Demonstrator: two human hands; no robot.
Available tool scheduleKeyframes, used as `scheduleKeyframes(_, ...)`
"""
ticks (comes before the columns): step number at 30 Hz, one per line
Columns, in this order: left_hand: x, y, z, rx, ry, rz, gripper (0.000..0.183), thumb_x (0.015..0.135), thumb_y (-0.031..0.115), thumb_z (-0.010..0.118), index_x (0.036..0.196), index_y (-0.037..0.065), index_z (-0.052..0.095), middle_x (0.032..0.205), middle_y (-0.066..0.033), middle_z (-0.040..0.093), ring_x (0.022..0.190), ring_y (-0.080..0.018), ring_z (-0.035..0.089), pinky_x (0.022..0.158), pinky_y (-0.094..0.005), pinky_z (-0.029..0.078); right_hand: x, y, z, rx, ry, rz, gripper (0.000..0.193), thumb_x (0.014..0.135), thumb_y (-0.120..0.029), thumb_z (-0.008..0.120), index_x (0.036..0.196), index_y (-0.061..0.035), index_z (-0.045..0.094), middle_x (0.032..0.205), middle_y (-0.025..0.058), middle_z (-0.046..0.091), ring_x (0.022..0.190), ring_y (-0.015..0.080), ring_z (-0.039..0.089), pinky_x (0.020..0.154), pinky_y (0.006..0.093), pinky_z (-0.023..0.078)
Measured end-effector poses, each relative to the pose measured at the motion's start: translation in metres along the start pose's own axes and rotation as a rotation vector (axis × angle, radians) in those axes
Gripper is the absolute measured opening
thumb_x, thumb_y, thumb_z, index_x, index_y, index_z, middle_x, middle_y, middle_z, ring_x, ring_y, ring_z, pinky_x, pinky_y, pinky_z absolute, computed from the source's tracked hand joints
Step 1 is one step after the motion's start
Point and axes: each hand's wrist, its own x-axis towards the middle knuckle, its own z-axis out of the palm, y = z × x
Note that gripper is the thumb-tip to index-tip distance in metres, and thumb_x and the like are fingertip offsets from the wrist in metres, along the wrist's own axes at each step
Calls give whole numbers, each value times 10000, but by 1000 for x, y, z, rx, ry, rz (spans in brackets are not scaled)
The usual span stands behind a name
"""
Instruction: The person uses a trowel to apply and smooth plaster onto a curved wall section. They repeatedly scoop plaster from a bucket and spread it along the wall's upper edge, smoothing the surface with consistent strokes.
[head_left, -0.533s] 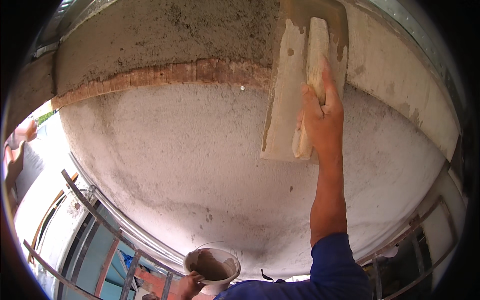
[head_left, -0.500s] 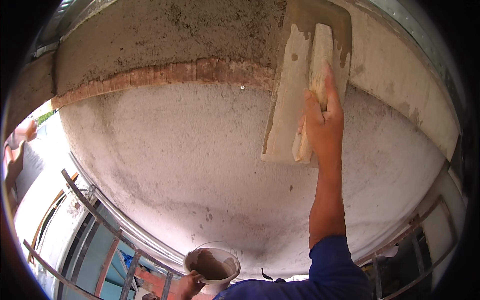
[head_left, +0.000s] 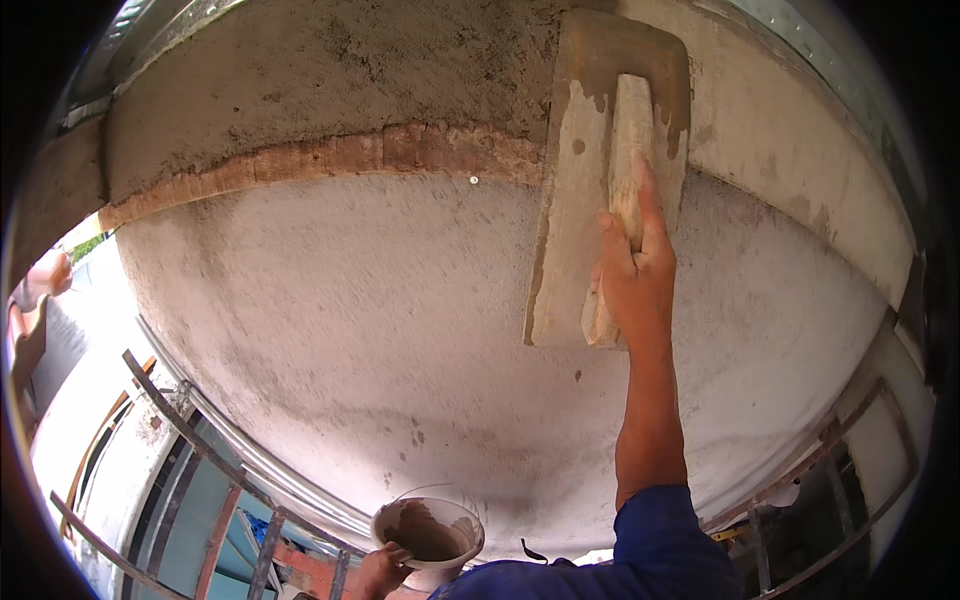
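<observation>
My right hand (head_left: 638, 270) is wrapped round the wooden handle of a large plastering trowel (head_left: 565, 230). The trowel's wide flat plate lies over the edge where dark, rough mortar (head_left: 340, 80) meets the paler wall (head_left: 370, 290). Wet patches of mortar show on the plate's upper part. Low in the view, my left hand (head_left: 383, 572) grips the rim of a bucket (head_left: 460, 560) with grey mortar coating its inside. The bucket has a thin wire handle.
A reddish-brown strip (head_left: 400, 148) borders the mortar's lower edge. Smooth light plaster (head_left: 770, 150) lies to the right of the trowel. Metal bars (head_left: 190, 430) stand at lower left, with another metal frame (head_left: 850, 500) at lower right. Pipes (head_left: 270, 465) run along the wall's left side.
My right hand and the trowel have moved down and slightly left, so more of the trowel's top edge shows. My left hand stays on the bucket.
</observation>
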Motion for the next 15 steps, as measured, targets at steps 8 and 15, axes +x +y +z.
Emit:
scheduleKeyframes(8,6,-3,7,33,-42,4,261,710,276,883,910,155,767,896,-56,693,795,-300,713,670,-392,574,29,-22,18,-6,-27,-57,622,1017,-126,552,1601,-163,339,1587,179,433,1453,310,442,1186,387,388)
scheduleKeyframes(15,-14,-19,14,-39,-14,-81,247,717,272,878,910,159,773,890,-61,686,788,-309,715,674,-409,574,15,-12,7,80,23,12,623,1017,-162,569,1596,-160,340,1584,183,433,1450,324,442,1185,403,393)
